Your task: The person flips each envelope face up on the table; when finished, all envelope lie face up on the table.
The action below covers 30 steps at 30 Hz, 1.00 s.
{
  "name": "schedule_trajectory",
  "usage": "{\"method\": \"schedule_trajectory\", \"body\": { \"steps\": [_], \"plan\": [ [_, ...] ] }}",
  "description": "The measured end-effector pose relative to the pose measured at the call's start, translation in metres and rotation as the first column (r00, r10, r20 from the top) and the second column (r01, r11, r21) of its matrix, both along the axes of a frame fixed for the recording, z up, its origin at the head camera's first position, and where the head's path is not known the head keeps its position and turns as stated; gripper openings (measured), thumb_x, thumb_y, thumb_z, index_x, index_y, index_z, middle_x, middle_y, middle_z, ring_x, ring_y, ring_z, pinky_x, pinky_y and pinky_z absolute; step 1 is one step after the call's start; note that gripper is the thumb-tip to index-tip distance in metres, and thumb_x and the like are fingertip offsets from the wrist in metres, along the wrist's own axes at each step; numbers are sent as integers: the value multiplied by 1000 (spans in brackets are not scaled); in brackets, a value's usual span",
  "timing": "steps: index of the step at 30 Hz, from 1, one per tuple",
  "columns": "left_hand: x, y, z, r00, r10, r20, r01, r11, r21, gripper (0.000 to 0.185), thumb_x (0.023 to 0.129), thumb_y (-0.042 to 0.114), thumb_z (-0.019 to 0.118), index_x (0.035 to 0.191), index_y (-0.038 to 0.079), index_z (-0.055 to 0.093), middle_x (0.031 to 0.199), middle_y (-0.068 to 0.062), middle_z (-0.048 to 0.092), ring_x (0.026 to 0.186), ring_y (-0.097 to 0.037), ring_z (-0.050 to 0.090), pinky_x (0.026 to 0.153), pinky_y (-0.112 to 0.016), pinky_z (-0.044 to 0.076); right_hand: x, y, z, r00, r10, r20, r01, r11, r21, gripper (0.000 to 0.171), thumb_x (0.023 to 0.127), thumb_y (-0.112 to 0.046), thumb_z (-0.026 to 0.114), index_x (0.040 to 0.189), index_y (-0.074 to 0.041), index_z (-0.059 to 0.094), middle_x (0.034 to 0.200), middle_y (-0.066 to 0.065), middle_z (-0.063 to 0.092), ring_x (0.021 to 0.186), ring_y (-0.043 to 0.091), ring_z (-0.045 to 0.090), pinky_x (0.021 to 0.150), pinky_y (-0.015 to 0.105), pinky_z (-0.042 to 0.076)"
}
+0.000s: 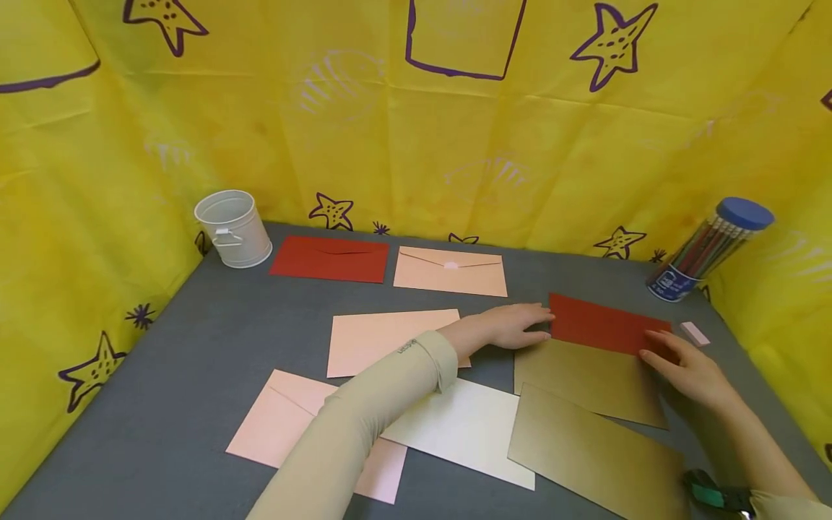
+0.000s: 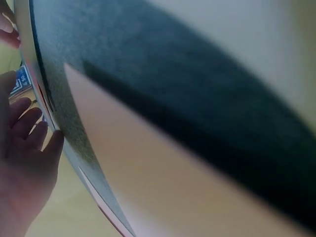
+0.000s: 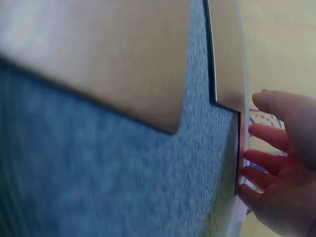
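A red envelope (image 1: 598,323) lies at the right of the grey table, overlapping the upper edge of a gold envelope (image 1: 585,368). At its left end are the fingertips of my left hand (image 1: 510,326), the fingers fairly straight. My right hand (image 1: 694,374) rests at the opposite end, its fingers loosely extended over the red corner. The right wrist view shows those fingers (image 3: 269,160) along the table edge. A second gold envelope (image 1: 598,451) lies nearer, across the first one's lower edge. My left forearm passes over a peach envelope (image 1: 377,336), a white envelope (image 1: 471,430) and a pink envelope (image 1: 286,412).
Along the back lie another red envelope (image 1: 331,263) and a peach envelope (image 1: 455,278) with a round seal. A small white bucket (image 1: 237,231) stands back left. At the right are a tub of pencils (image 1: 705,249) and a pink eraser (image 1: 695,334). Yellow cloth (image 1: 416,144) surrounds the table.
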<state>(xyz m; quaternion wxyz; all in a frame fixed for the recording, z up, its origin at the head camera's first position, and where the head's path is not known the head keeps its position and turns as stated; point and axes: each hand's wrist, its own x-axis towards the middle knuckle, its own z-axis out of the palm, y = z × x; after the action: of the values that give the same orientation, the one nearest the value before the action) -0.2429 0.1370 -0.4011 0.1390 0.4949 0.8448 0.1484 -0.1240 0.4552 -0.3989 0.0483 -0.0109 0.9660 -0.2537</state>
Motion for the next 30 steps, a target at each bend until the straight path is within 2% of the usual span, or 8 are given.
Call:
{"method": "schedule_trajectory", "body": {
  "steps": [5,10,16,20,27,29,30],
  "plan": [
    [0,2,0,999,2,-39,-6,995,-102,51,106,35,36,154,17,30,159,2,24,147,-11,13,114,-19,11,-4,-5,0,1000,5,5,-5,1000,-24,65,101,-36,50,147,6,32,146,41,23,126,64,24,92,77,22],
    [-1,-3,1,997,3,-74,-13,990,-141,50,107,34,34,154,18,29,160,2,22,148,-12,10,114,-18,8,-10,-11,1,999,28,-23,-29,999,-31,63,100,-35,53,145,6,37,146,40,26,127,63,25,94,76,22],
    [-3,-7,2,997,-2,-83,-9,991,-137,48,107,28,35,153,16,31,160,0,24,147,-13,12,114,-19,9,-16,-18,1,995,81,-61,-83,996,-36,56,100,-30,54,141,7,42,145,39,29,128,62,27,97,75,21],
    [-7,-9,2,996,-3,-85,-7,992,-127,50,106,28,40,153,13,32,160,-3,23,147,-14,15,115,-21,13,-20,-19,3,992,117,-53,-118,993,-13,55,100,-27,56,141,7,43,144,40,31,127,62,28,97,74,22],
    [-15,-10,1,998,34,-59,-41,993,-112,60,103,37,48,154,11,29,161,-5,21,147,-16,16,115,-22,15,-22,-15,9,990,140,22,-140,990,-16,69,95,-35,64,146,4,38,150,36,23,133,60,21,98,74,20],
    [-17,-10,1,997,42,-57,-48,993,-107,61,102,38,49,153,11,30,160,-5,22,147,-16,18,115,-22,16,-22,-10,9,989,149,22,-149,989,-12,72,93,-35,66,147,3,37,151,35,22,132,59,25,98,72,23],
    [-18,-10,1,997,42,-59,-48,994,-103,61,102,38,49,153,10,31,160,-6,23,146,-17,19,115,-22,16,-21,-8,8,988,153,16,-153,988,-2,72,93,-35,66,147,2,37,151,35,23,131,58,28,103,66,25]
  ]
}}
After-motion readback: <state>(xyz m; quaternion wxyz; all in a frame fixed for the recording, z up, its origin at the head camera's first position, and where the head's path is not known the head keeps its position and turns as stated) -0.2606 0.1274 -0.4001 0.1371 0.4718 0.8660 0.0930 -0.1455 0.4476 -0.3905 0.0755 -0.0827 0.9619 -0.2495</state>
